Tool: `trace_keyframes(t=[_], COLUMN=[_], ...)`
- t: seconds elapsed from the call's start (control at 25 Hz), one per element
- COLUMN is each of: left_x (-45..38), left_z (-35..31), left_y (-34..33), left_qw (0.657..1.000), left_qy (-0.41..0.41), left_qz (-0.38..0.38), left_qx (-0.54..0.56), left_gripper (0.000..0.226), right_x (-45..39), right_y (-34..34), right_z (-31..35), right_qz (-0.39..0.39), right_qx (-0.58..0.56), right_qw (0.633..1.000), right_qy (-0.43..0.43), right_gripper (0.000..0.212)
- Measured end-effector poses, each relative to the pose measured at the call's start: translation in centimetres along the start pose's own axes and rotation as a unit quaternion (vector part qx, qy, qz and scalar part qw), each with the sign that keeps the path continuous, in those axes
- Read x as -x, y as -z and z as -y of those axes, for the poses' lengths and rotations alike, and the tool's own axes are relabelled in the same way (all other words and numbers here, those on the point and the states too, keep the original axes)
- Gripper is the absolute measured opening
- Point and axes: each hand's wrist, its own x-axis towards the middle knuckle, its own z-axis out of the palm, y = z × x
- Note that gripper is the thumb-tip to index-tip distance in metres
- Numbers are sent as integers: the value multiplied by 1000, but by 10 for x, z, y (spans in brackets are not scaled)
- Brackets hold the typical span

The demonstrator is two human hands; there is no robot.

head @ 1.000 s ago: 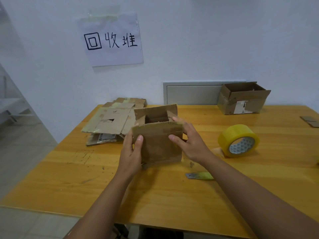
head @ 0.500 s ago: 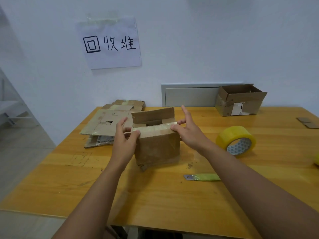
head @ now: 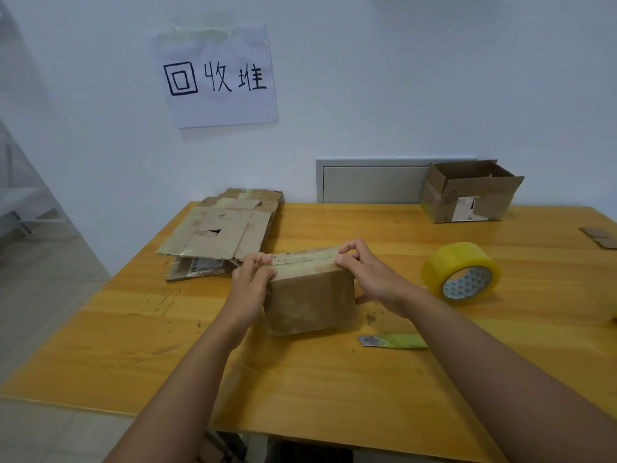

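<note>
A small brown cardboard box (head: 310, 300) stands in the middle of the wooden table (head: 300, 389). Its top flaps are folded down flat, with old tape along the seam. My left hand (head: 252, 284) holds the box's left top corner, fingers curled over the flap edge. On the other side, my right hand (head: 369, 274) grips the right top corner with fingers curled on top and the thumb against the side.
A yellow tape roll (head: 462, 272) lies right of the box. A small cutter with a green handle (head: 392, 341) lies in front. Flattened cardboard (head: 220, 233) is piled at the back left under a wall sign (head: 217, 78). An open box (head: 469, 192) stands back right.
The box's flaps, open a second ago, are now folded down shut. Both hands moved from the front panel up to the top corners.
</note>
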Motion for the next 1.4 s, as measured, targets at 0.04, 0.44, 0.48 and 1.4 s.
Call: trace_keyframes(t=[0.04,0.44,0.48,1.4], left_x=[5,25,21,1], left_z=[3,9,10,8], left_y=[-2,-14,-13,-40], left_qw=[1000,996,995,771], left_qy=[16,-79,-88,-311], left_qz=[12,-48,-53,-60], left_qx=[14,-2,-13,-552], left_gripper=[9,12,12,66], right_x=[5,19,16,18], right_y=[-2,-27,-28,117], right_z=[-3,-27,-29,-34], right_qz=[10,-83,-107,-99], right_qx=[-12,19,55,613], right_qw=[1000,991,984,783], right_qy=[-4,107,130,-42], right_gripper=[20,22,22,49])
